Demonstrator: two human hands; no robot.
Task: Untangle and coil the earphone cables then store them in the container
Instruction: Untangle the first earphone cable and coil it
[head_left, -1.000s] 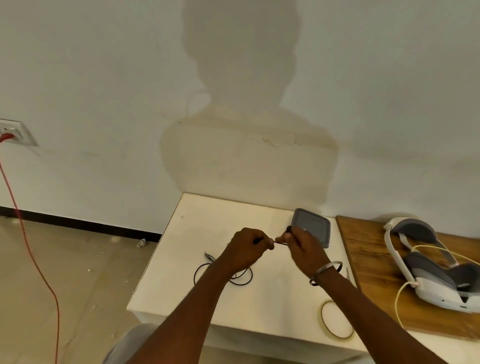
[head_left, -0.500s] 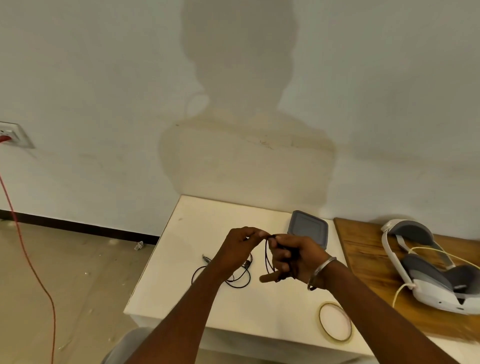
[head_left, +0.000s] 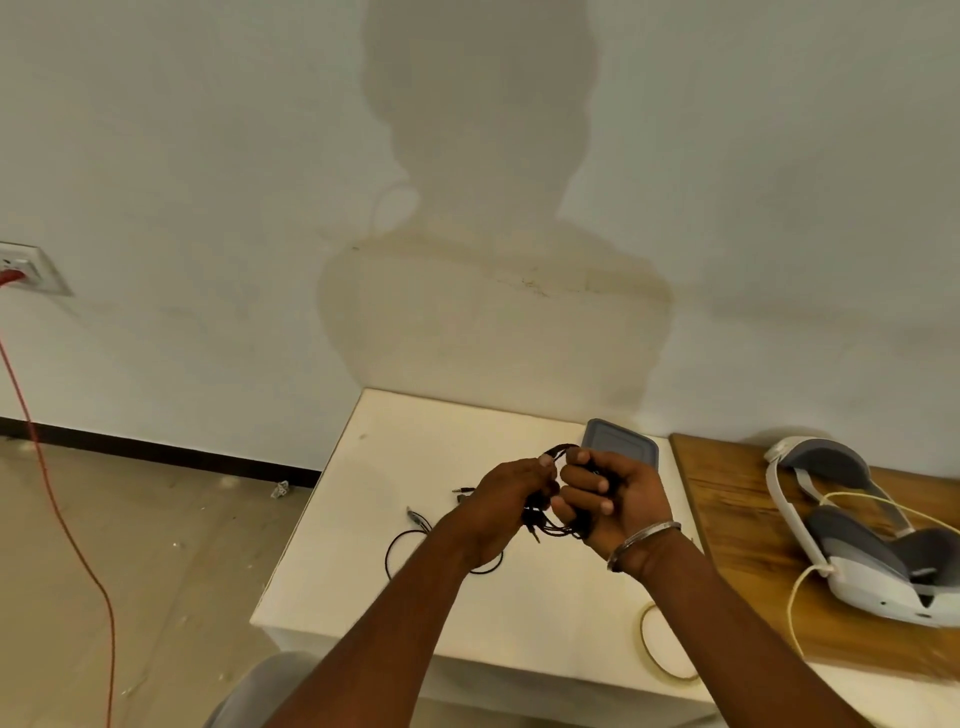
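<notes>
**Step in hand, as judged:** coiling the first cable; nothing is stored yet.

1. Wall socket (head_left: 32, 267), 9 o'clock of your view, with a red cord (head_left: 54, 499) hanging from it to the floor.
2. White table (head_left: 519, 613), set against a pale wall that carries your shadow.
3. Loose earphone cable (head_left: 415, 522), lying on the table at 8 o'clock from your hands, partly hidden under your left forearm. It is uncoiled.
4. Left hand (head_left: 511, 499), fingertips pinching the held cable near its top loop.
5. Held earphone cable (head_left: 563, 448), bunched in dark loops between your two hands, above the table.
6. Right hand (head_left: 615, 499), close against the left, fingers curled round the bundle.
7. Grey container (head_left: 621, 446), 1 o'clock from your hands, lid on.
8. Tape ring (head_left: 666, 649), 5 o'clock, at the table's near edge.
9. Wooden board (head_left: 753, 545), 3 o'clock, bearing a white headset (head_left: 857, 561).

**Next move calls for:** tucking the tail so the loops hold, then freeing one hand to lift the lid.
</notes>
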